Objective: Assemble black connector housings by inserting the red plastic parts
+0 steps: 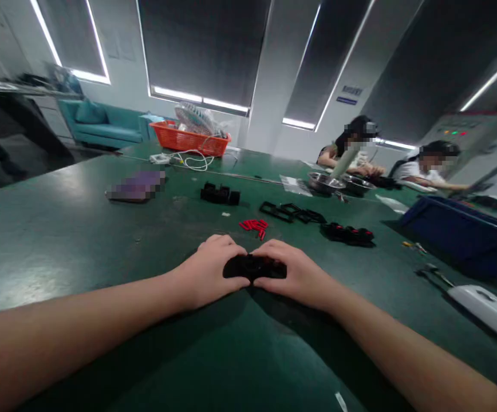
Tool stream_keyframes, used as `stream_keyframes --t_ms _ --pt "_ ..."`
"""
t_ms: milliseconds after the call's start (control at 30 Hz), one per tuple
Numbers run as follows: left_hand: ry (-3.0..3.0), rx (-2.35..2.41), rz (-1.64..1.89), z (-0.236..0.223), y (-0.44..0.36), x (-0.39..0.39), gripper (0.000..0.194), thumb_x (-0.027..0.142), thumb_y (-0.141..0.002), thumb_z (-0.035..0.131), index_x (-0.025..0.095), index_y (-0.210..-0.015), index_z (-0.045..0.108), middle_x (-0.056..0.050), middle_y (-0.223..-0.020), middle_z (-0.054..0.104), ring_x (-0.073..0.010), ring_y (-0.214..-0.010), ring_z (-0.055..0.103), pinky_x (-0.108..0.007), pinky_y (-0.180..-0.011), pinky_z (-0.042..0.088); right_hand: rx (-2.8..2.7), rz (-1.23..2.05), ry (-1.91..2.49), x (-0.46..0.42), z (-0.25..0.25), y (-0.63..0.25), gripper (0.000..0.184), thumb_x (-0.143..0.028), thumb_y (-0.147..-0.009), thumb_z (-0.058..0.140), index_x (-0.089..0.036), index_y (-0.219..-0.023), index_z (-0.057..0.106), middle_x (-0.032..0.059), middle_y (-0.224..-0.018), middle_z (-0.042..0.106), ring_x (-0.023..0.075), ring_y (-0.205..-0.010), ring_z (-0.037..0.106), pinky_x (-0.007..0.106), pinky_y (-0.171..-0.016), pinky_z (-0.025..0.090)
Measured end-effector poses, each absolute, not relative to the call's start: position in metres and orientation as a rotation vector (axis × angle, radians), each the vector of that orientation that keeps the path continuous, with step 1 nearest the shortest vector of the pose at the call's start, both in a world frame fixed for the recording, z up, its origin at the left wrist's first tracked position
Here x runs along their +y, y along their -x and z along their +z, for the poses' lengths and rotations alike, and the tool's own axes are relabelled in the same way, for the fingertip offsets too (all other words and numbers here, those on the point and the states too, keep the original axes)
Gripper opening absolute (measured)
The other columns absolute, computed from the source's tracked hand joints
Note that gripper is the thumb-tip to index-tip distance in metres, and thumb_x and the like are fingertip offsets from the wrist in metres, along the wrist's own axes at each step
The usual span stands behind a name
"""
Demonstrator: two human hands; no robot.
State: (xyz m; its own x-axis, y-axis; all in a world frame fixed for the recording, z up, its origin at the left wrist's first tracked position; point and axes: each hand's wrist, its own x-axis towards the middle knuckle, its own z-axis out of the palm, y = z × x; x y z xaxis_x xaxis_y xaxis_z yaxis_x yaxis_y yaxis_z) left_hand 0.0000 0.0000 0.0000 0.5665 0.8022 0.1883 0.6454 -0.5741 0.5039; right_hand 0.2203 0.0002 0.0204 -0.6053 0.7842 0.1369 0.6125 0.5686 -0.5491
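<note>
Both my hands grip one black plastic part (255,266) low over the green table, its exact kind too dark to tell. My left hand (214,266) is closed round its left end, and my right hand (294,272) round its right end, with the thumbs almost meeting at the near edge. Just beyond my fingers lies a small heap of red pins (255,225). Farther out are several black rectangular frames (291,212), a row of black parts with red bits (347,234), and a black blocky assembly (220,194).
A phone-like purple slab (137,186) lies at left. An orange basket (188,139) with bagged items and a white cable (197,160) stand at the back. On the right are a blue bin (467,234), a white-handled tool (489,309) and metal bowls (323,183). Two people sit beyond.
</note>
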Motion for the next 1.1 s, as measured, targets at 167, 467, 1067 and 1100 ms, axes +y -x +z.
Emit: stream_keyframes --t_ms 167,467,1067,1100 --pt "-2.433 1.175 0.58 0.0005 -0.002 0.0029 0.034 0.028 -0.079 0.074 0.017 -0.11 0.068 -0.011 -0.111 0.065 -0.0299 -0.113 0.054 -0.045 -0.101 0.044 -2.444 0.645 1.125 -0.0001 0.0198 -0.2185 0.035 -0.023 -0.08 0.075 -0.013 -0.112 0.067 0.0103 -0.108 0.065 0.022 -0.101 0.06 0.035 -0.086 0.048" --pt "-2.437 1.191 0.561 0.0026 -0.0022 0.0013 0.036 0.028 -0.079 0.074 0.014 -0.112 0.068 -0.012 -0.113 0.065 -0.0307 -0.115 0.053 -0.045 -0.102 0.043 -2.452 0.635 1.109 0.0007 0.0194 -0.2204 0.035 -0.025 -0.08 0.075 -0.015 -0.113 0.067 0.0098 -0.11 0.066 0.0228 -0.101 0.061 0.036 -0.084 0.049" --pt "-2.454 1.184 0.561 0.0006 -0.0023 0.0036 0.036 0.029 -0.078 0.074 0.015 -0.111 0.068 -0.012 -0.113 0.065 -0.0314 -0.116 0.053 -0.047 -0.103 0.043 -2.455 0.621 1.1 0.0003 0.0191 -0.2214 0.036 -0.025 -0.08 0.075 -0.014 -0.113 0.067 0.0099 -0.108 0.066 0.0229 -0.1 0.061 0.036 -0.083 0.05" --pt "-2.453 1.186 0.558 0.001 -0.0025 0.0036 0.036 0.029 -0.078 0.074 0.015 -0.111 0.068 -0.012 -0.113 0.065 -0.0314 -0.116 0.053 -0.047 -0.103 0.043 -2.457 0.619 1.099 0.0002 0.019 -0.2215 0.036 -0.025 -0.08 0.075 -0.014 -0.114 0.067 0.0101 -0.109 0.066 0.0229 -0.1 0.061 0.036 -0.083 0.05"
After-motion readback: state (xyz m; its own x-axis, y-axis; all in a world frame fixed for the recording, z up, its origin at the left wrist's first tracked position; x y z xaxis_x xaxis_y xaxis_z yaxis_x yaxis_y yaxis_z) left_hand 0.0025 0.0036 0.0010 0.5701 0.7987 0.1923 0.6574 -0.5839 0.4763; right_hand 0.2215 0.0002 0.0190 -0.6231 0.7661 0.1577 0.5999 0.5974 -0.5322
